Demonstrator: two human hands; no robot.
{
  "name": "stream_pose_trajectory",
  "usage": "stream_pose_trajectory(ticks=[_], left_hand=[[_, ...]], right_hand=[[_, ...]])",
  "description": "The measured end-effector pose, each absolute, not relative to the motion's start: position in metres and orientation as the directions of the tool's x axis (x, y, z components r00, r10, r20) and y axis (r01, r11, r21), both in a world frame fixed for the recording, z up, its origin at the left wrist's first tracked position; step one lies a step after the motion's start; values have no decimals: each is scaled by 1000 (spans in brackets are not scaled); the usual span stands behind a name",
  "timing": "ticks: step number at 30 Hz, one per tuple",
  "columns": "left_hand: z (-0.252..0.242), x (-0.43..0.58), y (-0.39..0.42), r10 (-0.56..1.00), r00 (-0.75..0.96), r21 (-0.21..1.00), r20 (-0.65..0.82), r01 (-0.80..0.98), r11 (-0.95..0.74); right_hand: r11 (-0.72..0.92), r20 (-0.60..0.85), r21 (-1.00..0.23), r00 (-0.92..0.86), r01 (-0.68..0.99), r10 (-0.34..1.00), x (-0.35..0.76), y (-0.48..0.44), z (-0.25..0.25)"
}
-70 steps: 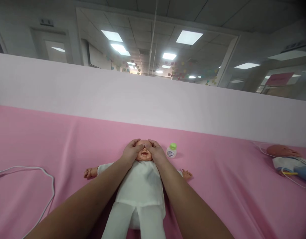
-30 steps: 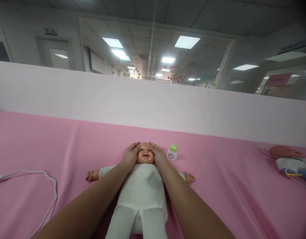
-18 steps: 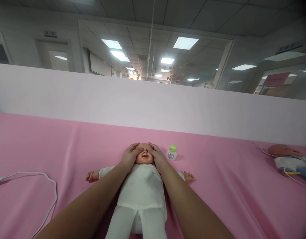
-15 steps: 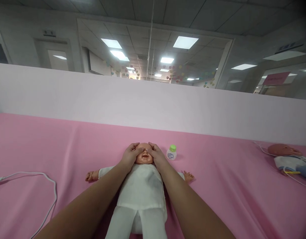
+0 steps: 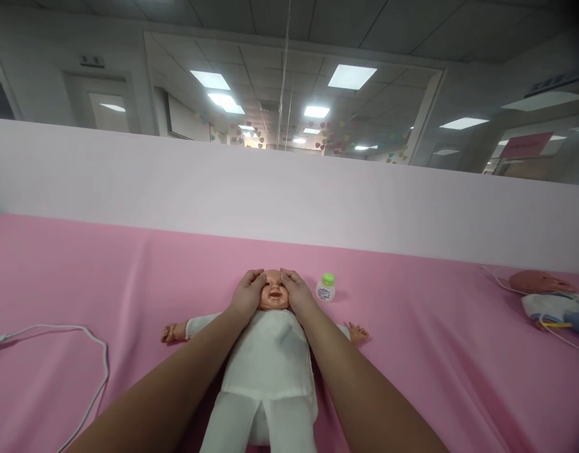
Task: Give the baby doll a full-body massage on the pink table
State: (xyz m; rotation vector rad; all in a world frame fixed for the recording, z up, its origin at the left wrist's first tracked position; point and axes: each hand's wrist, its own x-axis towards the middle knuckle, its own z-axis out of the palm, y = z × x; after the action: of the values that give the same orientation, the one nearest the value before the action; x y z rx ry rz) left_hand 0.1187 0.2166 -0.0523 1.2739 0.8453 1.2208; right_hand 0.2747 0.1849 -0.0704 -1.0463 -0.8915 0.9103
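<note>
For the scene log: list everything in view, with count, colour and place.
baby doll in white cloth suit: 1, white, tan head, centre, face up
small plastic bottle with green cap: 1, white, beside the doll's head
pink cloth table cover: 1, pink, underneath
thin looped cable: 1, white, far left
second bald doll: 1, tan, far right
pale partition board: 1, lilac-white, behind
ceiling light panels: several, white, overhead
left hand: 1, bare, on doll's head
right hand: 1, bare, on doll's head

One head-worn camera looks forward and slightly down from the near edge of the pink table [image 5: 435, 377]. It sits close above the doll [image 5: 270, 358] and reaches the far partition [image 5: 289, 189] and ceiling [image 5: 412, 31].
</note>
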Motion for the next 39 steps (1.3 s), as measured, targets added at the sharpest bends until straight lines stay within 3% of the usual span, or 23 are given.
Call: stream_pose_trajectory(ticks=[11,18,24,30,34,39], left_hand=[[-58,116,218,963,227,961,146,-265,-83],[-48,113,212,942,301,955,146,-290,-55],[-36,113,207,949,311,963,43,-265,43],[-46,120,215,966,233,972,113,-227,-59],[-54,121,222,975,185,972,122,-219,-80],[-60,119,227,977,189,964,100,-260,-49]], right_hand=[[207,80,-873,290,-441,954,276,175,-70],[245,148,-908,287,-340,946,273,172,-65],[213,126,-937,299,-277,946,272,176,-61],[257,171,-943,358,-210,918,273,184,-66],[257,159,-939,377,-228,913,275,185,-70],[221,90,-888,320,-402,943,276,179,-68]])
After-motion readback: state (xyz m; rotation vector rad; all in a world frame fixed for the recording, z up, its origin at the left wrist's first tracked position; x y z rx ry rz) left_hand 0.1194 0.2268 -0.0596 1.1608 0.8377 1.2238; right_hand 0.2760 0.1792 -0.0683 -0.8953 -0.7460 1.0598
